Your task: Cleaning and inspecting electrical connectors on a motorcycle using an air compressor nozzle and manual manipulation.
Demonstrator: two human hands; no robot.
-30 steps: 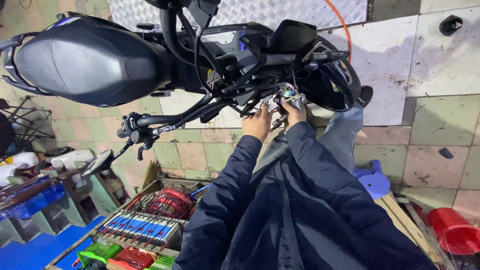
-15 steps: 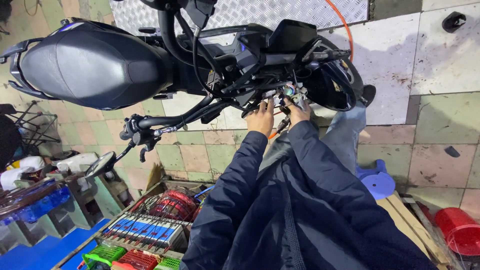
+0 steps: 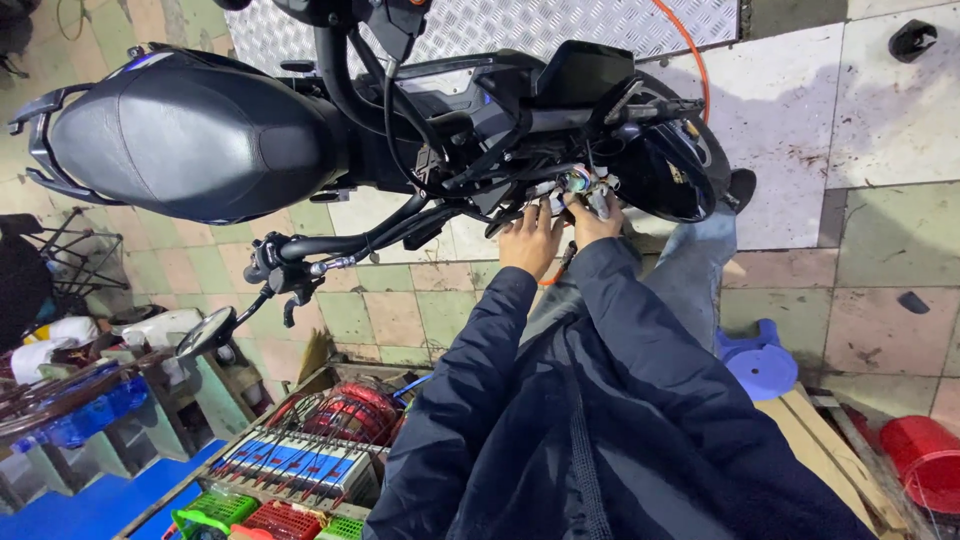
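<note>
Both hands are raised to the front of a black scooter, reached out from dark blue jacket sleeves that fill the lower part of the view. Nearest of all, a crate of small boxes and red coils is seen at the lower left, with a blue stool and a red bucket on the tiled floor at the right. Further out, the left hand is laid with fingers spread and loosely curled against the underside of the opened front; whether anything is pinched cannot be told. The right hand is closed around a bundle of wires and connectors that hangs out of the scooter's front, just beside the headlight housing. The handlebar and a mirror are turned toward the viewer, left of the hands. By the look of it, the work is judged to be in its middle: the front covering appears already removed and the wiring exposed, while the connectors are not yet tucked back or closed in, so refitting seems left to do. Beyond the scooter, a ridged metal ramp and an orange cable are seen.
</note>
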